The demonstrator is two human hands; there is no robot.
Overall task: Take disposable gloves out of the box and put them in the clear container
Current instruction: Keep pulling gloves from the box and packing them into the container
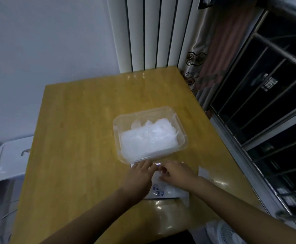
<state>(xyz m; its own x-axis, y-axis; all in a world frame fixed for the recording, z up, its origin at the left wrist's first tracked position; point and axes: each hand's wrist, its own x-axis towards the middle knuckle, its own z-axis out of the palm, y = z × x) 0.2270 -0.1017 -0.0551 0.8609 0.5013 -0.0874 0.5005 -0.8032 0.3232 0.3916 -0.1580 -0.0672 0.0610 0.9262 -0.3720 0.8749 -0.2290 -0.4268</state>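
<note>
L hand (140,175) flat, fingers straight, on glove box (164,192) nr table's (73,138) front edge. R hand (176,173) curled at box top, prob. pinching a glove (159,176); blurry. Clear container (144,110) touching behind, gloves (149,140) inside.

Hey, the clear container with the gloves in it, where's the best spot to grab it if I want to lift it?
Take the clear container by its flared rim at the left and right sides, one hand coming in from each side. It sits upright and open, so the lip likely gives fingers a ledge to hook under. The glove box crowds its near end.
</note>
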